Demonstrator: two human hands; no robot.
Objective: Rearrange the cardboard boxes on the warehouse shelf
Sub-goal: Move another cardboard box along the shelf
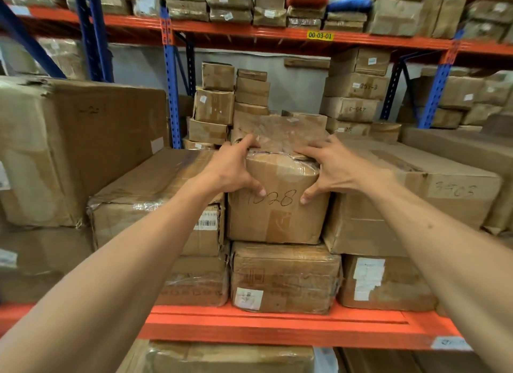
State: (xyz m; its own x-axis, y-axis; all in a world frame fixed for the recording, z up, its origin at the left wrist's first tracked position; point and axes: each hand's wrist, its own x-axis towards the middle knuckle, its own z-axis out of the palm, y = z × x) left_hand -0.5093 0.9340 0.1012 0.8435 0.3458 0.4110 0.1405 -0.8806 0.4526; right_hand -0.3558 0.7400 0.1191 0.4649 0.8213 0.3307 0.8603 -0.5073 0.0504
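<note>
Box "1028" (277,206) gripped by both hands (230,168) (337,168), wedged between neighbouring boxes (410,200)

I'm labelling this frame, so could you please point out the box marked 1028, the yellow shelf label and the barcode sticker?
Box marked 1028 (277,214): head view, on its front face below the handwriting.
Yellow shelf label (319,35): head view, centre of the label on the upper orange beam.
Barcode sticker (206,223): head view, on the bars.
</note>
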